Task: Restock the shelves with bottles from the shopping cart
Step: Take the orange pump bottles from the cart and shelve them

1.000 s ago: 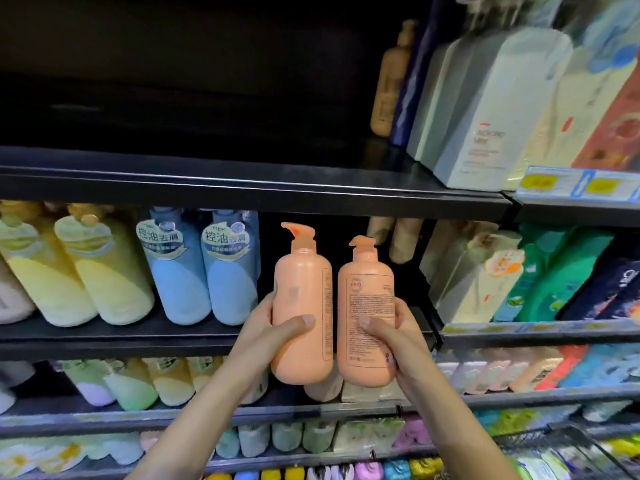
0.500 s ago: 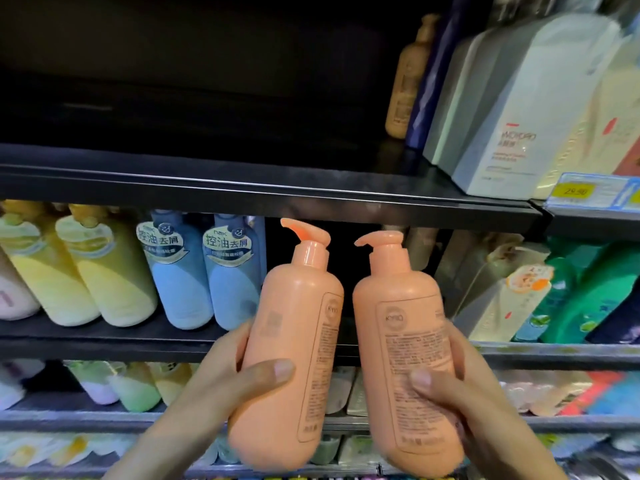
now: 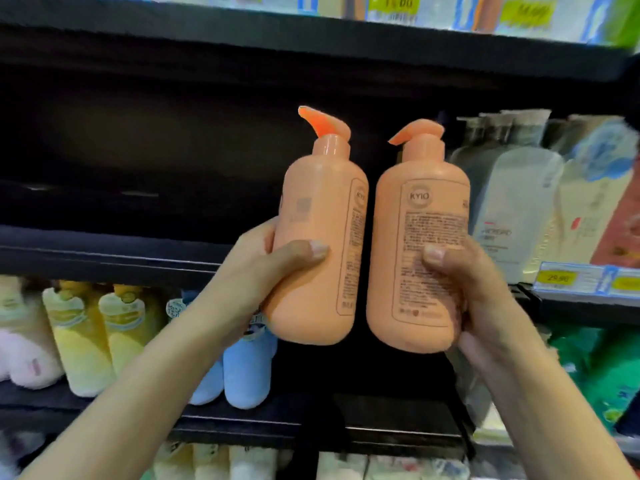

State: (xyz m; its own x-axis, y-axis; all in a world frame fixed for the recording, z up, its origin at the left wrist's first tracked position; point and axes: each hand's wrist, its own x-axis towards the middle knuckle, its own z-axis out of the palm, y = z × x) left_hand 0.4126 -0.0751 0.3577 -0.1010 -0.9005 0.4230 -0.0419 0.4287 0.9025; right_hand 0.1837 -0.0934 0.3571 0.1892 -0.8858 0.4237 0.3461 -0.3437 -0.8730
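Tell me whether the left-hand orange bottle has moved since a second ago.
Yes. The left orange bottle has risen, from level with the blue bottles to the dark empty shelf above.

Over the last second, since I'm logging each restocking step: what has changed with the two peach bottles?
Both peach pump bottles, the left bottle and the right bottle, were lifted from the blue-bottle shelf level up to the dark empty shelf above. Unchanged: the left hand and right hand grip one bottle each, side by side; nothing released.
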